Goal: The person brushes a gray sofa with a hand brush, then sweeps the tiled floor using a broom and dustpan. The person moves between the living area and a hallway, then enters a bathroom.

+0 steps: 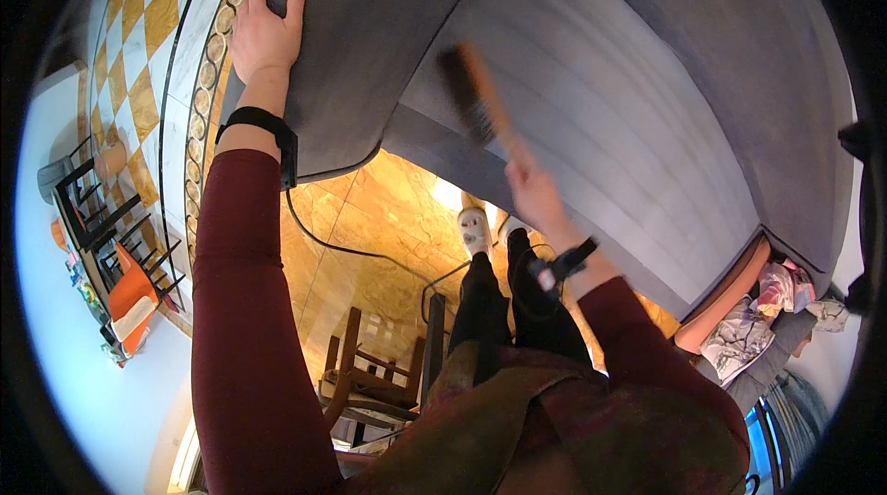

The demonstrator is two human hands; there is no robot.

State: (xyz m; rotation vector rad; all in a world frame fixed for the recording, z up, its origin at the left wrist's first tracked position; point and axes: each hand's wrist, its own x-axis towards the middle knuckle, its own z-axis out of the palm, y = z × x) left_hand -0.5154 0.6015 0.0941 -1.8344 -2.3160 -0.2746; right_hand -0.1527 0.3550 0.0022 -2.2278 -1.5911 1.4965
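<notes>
My right hand (pixel 535 198) is closed around the handle of a brush (pixel 478 93) with a wooden body and dark bristles. The brush is blurred and lies over the grey seat cushion of a sofa (pixel 589 114); whether the bristles touch the fabric I cannot tell. My left hand (pixel 265 34) rests with spread fingers on the outer edge of the sofa's dark grey armrest (pixel 346 58), holding nothing. Each wrist wears a black strap with a small device.
A wooden chair (pixel 374 381) stands on the tiled floor (pixel 326 218) near my legs. A black cable (pixel 346 249) crosses below the armrest. Folded fabrics (pixel 738 336) lie by the sofa's right end. An orange chair (pixel 130 297) stands by a cluttered table at far left.
</notes>
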